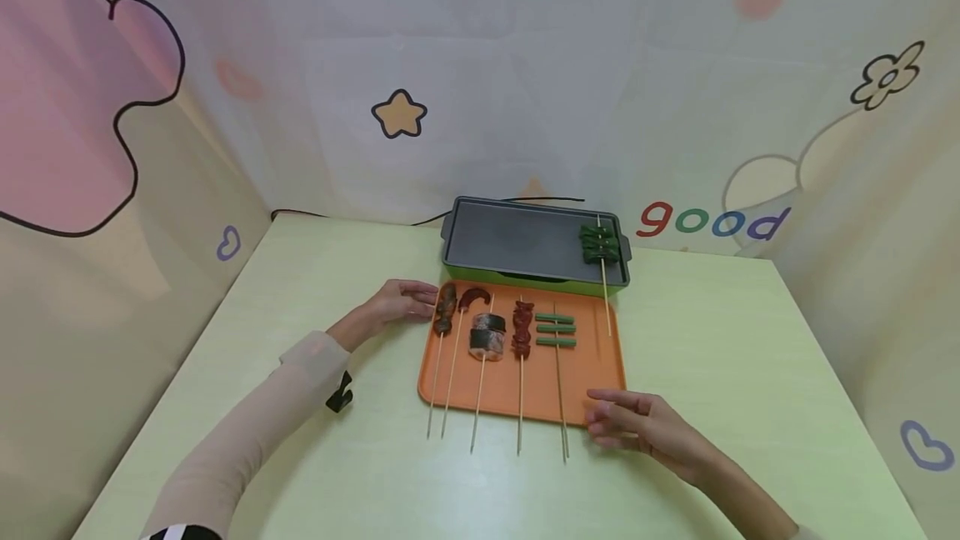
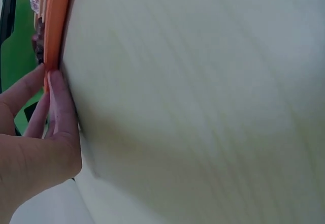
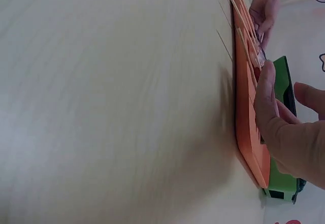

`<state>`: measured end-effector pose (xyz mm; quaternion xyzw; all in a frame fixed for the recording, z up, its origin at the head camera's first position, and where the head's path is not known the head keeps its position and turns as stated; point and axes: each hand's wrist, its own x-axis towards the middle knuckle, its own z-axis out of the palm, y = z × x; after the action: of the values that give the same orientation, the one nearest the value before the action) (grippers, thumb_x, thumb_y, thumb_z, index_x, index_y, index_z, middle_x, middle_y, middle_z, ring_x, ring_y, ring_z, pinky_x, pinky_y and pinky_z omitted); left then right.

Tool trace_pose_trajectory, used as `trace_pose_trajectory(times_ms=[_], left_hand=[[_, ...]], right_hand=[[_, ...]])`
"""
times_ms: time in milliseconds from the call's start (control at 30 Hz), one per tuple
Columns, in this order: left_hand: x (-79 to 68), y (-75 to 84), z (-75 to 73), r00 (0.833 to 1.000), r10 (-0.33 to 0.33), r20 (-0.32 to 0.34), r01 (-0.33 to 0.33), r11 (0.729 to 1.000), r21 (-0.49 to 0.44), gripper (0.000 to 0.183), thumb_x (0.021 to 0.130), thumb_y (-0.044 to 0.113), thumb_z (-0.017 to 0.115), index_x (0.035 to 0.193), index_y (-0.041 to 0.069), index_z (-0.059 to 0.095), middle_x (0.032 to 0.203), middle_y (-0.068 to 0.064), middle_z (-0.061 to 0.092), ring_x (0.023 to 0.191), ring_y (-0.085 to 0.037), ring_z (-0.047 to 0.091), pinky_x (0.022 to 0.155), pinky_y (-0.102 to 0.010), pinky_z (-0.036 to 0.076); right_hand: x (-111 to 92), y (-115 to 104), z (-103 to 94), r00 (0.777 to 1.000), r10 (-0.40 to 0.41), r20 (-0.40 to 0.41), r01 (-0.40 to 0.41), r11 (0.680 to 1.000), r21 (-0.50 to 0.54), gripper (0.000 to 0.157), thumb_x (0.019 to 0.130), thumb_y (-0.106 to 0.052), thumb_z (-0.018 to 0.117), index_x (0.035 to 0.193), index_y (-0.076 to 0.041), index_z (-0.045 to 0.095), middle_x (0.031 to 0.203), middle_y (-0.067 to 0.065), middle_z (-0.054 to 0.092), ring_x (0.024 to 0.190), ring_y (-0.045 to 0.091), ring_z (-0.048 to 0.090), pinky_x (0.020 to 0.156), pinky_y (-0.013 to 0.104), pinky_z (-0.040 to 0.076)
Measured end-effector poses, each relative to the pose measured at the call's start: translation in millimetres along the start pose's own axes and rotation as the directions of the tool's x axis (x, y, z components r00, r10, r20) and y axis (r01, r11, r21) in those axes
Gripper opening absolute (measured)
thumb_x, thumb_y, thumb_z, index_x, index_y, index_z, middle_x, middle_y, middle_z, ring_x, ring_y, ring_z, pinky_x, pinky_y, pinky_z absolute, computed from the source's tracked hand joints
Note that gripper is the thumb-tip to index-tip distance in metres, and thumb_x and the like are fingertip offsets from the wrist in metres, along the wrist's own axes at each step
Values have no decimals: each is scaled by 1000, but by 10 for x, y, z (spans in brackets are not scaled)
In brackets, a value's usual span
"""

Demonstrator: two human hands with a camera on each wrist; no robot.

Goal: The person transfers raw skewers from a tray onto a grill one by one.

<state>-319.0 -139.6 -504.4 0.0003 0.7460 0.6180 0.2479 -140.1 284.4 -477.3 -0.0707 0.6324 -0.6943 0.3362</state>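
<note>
My left hand (image 1: 401,300) is at the left rim of an orange tray (image 1: 600,382); in the left wrist view its thumb and fingers pinch that rim. Beside it lies a skewer of brown balls (image 1: 445,311). To the right lie a dark red curled piece on a stick (image 1: 474,298), a pale roll skewer with black bands (image 1: 487,337), a red meat skewer (image 1: 522,330) and a skewer of green stalks (image 1: 556,329). My right hand (image 1: 652,432), fingers extended and slightly blurred, is by the tray's near right corner. It holds nothing; contact is unclear.
Behind the tray stands a green grill with a grey plate (image 1: 517,236). A leafy green skewer (image 1: 599,244) lies on its right end, its stick reaching over the tray. A black buckle (image 1: 340,394) hangs by the left sleeve. Printed curtains surround the pale table (image 1: 360,473).
</note>
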Motion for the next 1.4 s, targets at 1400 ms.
trace_pose_trajectory(times_ms=[1400], left_hand=[[-28, -168, -31, 990, 120, 75, -126, 988, 86, 52, 98, -1, 63, 147, -5, 49, 131, -20, 65, 95, -2, 67, 89, -20, 57]], right_hand=[[44, 162, 299, 992, 77, -98, -76, 997, 23, 67, 99, -8, 67, 152, 15, 32, 112, 1, 69, 106, 12, 70, 97, 27, 58]])
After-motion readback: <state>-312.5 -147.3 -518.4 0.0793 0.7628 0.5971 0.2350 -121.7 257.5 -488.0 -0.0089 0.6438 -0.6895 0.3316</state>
